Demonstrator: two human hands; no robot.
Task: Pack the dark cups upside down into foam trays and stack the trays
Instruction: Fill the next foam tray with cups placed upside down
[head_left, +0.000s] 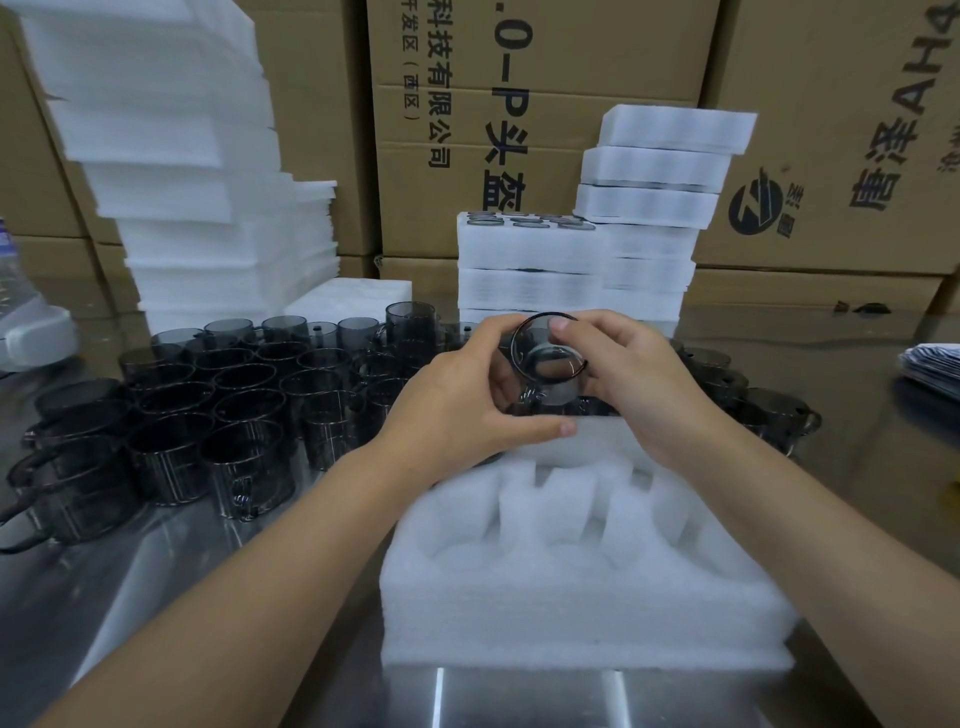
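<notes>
A dark see-through cup is held tilted in the air above the far edge of a white foam tray, its mouth turned toward me. My left hand grips it from the left and below. My right hand pinches its rim from the right and above. The tray in front of me has several open pockets. Several more dark cups stand mouth-up on the metal table to the left, and a few more cups sit to the right behind my right hand.
Stacked foam trays holding cups rise behind the hands, with a taller stack of trays to their right. A pile of unfilled foam leans at the back left. Cardboard boxes wall the rear. A flat bundle of papers lies at the right edge.
</notes>
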